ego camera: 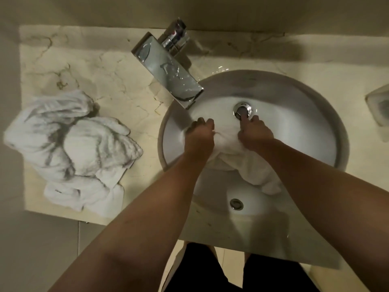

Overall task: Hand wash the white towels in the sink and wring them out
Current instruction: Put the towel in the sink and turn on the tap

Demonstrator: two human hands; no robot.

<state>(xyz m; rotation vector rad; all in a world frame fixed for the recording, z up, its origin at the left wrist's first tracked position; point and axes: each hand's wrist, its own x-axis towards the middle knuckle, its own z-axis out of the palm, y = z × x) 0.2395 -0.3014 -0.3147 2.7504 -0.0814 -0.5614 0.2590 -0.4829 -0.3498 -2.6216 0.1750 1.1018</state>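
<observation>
A white towel (252, 165) lies bunched in the round white sink (328, 114) and hangs over its near rim. My left hand (200, 133) grips the towel's left part with curled fingers. My right hand (254, 133) holds the towel's right part, and its index finger reaches out and touches the chrome drain plug (242, 108). A pile of white towels (71, 148) sits on the marble counter to the left of the sink.
A flat chrome tap (168, 68) slants over the sink's back left rim, with water drops on it. A small squarish dish (379, 108) stands at the right edge of the counter. The overflow hole (236, 204) is on the near side of the basin.
</observation>
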